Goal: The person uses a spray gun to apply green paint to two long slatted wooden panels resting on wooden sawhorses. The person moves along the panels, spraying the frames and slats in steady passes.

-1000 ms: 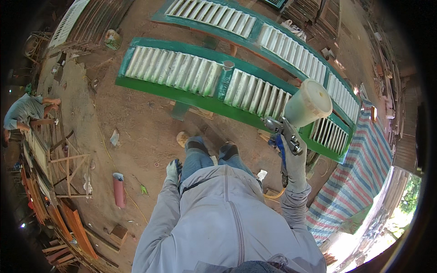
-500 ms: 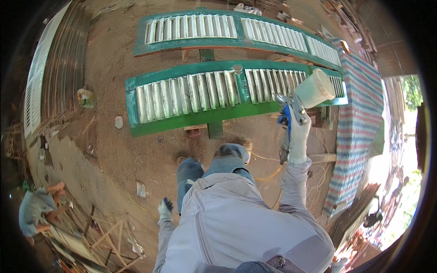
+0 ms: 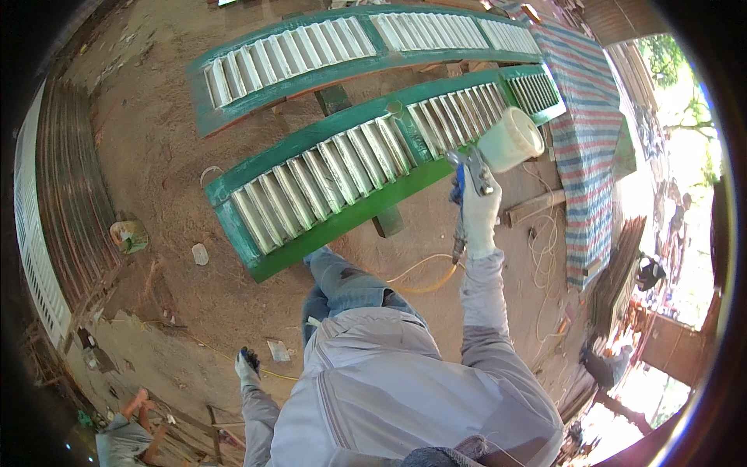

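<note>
Over a dirt workshop floor, right hand, gloved, closed around the grip of a spray gun, its pale paint cup tilted up beside the nearer green louvred shutter, apparently to keep the nozzle facing the slats. Yellow air hose trailing from the handle. Left hand hanging at the side, gloved and empty, fingers loosely curled. Second shutter beyond, both raised on blocks off the ground.

Open dirt floor left of green shutter panel
</note>
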{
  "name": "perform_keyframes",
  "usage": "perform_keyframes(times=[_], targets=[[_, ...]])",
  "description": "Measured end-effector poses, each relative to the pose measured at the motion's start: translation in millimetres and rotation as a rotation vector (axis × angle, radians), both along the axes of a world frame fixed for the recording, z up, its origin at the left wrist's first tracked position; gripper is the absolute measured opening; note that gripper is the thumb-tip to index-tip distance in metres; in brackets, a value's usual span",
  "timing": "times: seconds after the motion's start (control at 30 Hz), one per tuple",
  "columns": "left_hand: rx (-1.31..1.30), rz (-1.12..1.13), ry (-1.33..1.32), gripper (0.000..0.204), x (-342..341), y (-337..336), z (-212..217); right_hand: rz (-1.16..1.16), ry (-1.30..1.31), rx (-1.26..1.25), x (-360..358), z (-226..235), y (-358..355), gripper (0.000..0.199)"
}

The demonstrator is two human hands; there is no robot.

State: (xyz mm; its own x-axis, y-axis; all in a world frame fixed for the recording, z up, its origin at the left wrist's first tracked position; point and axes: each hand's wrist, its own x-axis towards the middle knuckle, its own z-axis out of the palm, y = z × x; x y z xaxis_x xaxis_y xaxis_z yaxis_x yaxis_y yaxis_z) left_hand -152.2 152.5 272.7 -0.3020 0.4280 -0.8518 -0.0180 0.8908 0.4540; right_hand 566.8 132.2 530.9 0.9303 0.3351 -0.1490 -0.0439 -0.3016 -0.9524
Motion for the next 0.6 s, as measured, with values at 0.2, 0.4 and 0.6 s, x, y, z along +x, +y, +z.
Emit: perform_keyframes(times=[0.2, 0.4, 0.6], targets=[[-0.195, -0.091, -0.098, 0.024, 36, 29, -12, -0.074, -0.073, -0.254, -46, 30, -33, 0.042], [-0.246, -0.183, -0.100, 0.023, 39, 70, -21, -0.088, -0.108, -0.445, -50, 39, 3, 0.035], [-0.165, -0.181, -0.135, 0.026, 5, 141, -22, -0.006, -0.190, -0.108, -38, 44, 68, 0.029]])
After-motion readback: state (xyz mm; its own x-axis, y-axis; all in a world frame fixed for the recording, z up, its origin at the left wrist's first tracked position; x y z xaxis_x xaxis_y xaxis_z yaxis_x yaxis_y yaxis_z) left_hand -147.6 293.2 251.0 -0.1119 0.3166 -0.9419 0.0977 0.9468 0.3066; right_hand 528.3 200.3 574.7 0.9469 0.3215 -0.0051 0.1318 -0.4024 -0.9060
